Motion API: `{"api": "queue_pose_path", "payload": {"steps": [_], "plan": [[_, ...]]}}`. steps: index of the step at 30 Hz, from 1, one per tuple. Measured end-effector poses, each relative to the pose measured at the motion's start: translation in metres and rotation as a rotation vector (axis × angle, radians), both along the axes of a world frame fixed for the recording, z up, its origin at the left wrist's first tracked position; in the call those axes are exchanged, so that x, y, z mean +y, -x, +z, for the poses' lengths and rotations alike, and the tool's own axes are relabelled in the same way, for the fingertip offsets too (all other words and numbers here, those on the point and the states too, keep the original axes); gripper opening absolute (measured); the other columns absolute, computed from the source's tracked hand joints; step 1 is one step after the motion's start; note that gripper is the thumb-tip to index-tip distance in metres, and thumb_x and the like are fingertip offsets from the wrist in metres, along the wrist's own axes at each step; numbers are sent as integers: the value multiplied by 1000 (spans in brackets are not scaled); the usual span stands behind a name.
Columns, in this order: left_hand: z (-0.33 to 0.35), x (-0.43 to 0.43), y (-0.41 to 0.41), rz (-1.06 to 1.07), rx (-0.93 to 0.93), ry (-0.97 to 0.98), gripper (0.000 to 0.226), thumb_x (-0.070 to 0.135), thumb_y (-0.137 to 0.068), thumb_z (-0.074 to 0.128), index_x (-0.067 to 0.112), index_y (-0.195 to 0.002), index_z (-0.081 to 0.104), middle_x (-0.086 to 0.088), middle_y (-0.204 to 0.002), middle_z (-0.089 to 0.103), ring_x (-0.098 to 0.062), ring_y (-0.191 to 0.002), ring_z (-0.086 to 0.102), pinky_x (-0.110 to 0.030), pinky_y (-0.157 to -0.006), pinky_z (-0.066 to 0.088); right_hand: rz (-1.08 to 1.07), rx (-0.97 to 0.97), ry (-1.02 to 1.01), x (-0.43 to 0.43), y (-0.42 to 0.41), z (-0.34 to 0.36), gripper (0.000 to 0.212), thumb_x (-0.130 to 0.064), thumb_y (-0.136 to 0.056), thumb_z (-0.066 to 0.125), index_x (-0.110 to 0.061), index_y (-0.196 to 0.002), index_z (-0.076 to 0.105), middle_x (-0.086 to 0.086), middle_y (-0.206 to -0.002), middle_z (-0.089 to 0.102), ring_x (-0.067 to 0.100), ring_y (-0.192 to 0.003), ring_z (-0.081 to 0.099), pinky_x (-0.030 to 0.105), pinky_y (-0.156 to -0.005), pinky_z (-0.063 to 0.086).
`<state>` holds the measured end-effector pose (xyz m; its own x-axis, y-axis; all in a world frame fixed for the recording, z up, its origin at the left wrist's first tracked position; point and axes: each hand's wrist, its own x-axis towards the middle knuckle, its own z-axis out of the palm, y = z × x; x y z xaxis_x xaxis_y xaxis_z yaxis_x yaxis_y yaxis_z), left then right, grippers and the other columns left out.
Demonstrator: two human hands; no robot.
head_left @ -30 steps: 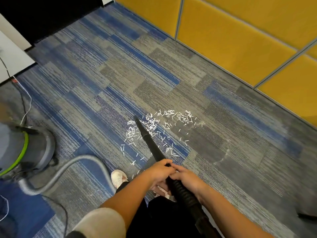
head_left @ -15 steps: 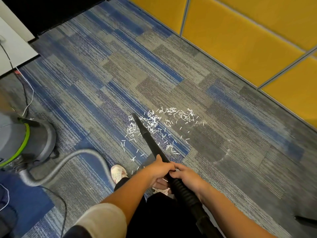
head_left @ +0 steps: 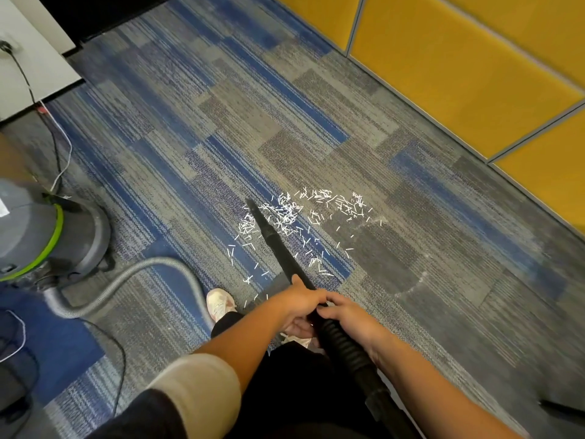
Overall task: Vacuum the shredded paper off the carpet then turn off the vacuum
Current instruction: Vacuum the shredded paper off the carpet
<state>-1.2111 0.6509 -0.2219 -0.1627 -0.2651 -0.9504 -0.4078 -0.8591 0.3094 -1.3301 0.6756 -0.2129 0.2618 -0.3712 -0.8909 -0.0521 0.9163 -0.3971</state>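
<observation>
Both hands, left hand (head_left: 302, 304) and right hand (head_left: 351, 315), stayed clamped on the black tapered vacuum nozzle (head_left: 278, 245); its tip had barely shifted within the white shredded paper (head_left: 304, 217) at frame centre, most still uncollected.

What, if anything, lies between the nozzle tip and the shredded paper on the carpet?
Nothing visible. The nozzle, held by both hands, has its tip at the left edge of the shredded paper; bare carpet surrounds the rest.
</observation>
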Motion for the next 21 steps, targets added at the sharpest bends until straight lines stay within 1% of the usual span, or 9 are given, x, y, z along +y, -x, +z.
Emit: {"api": "queue_pose_path", "payload": {"steps": [4, 6, 10, 13, 15, 16, 18, 19, 21], "plan": [[4, -1, 6, 1, 20, 16, 85, 36, -96, 46, 17, -149, -18, -3, -57, 50, -10, -44, 49, -24, -53, 51, -14, 16, -8, 0, 6, -2, 25, -1, -94, 45, -22, -105, 55, 17, -69, 63, 28, -47, 58, 33, -46, 51], [3, 0, 3, 5, 35, 5, 87, 35, -96, 46, 15, -148, -20, -4, -60, 50, -11, -47, 49, -23, -51, 52, -2, 10, -9, 0, 5, -1, 27, -1, -94, 45, -22, -107, 55, 16, -69, 64, 28, -46, 59, 32, -45, 50], [0, 2, -5, -2, 0, -16, 67, 37, -94, 49, 11, -144, 13, -4, -58, 52, -10, -43, 52, -28, -62, 54, 35, -12, 0, 0, -2, 4, 29, 1, -94, 44, -25, -101, 56, 17, -69, 62, 25, -40, 58, 28, -37, 49], [0, 3, -6, 8, 12, -37, 45, 35, -95, 48, 13, -127, 26, -4, -55, 49, -10, -42, 50, -30, -67, 55, 34, -26, -5, -1, -3, 7, 29, 1, -94, 45, -24, -102, 56, 17, -73, 62, 24, -40, 58, 29, -37, 49], [7, 1, -4, -23, 16, -48, 35, 34, -96, 47, 19, -118, 24, -5, -56, 46, -11, -45, 47, -29, -66, 53, 25, -32, -7, -1, -1, 7, 28, 1, -94, 44, -23, -102, 56, 16, -73, 61, 24, -41, 58, 28, -37, 49], [11, 0, -3, -32, 15, -38, 39, 35, -96, 47, 22, -124, 22, -5, -56, 48, -10, -44, 49, -28, -63, 53, 20, -37, -7, 0, 1, 6, 26, 0, -95, 43, -22, -103, 55, 16, -72, 61, 25, -42, 58, 28, -38, 49], [13, -2, 3, -42, 13, -19, 65, 36, -96, 47, 18, -145, 9, -5, -59, 53, -10, -45, 52, -27, -61, 53, 6, -30, -2, 0, 5, 4, 25, -1, -95, 43, -21, -103, 55, 15, -70, 63, 26, -43, 58, 29, -41, 49], [13, -3, 7, -54, 15, -16, 72, 36, -96, 47, 14, -149, 3, -6, -62, 54, -11, -48, 53, -27, -62, 52, 2, -15, 2, 0, 8, 4, 25, -1, -95, 43, -21, -102, 55, 15, -69, 63, 26, -43, 58, 29, -40, 49], [12, -5, 13, -66, 10, -11, 72, 35, -97, 46, 11, -149, 3, -6, -66, 53, -13, -54, 53, -28, -63, 52, -9, 2, 4, 0, 12, 5, 25, -1, -95, 42, -22, -101, 55, 16, -71, 62, 25, -43, 58, 28, -39, 49]]}}
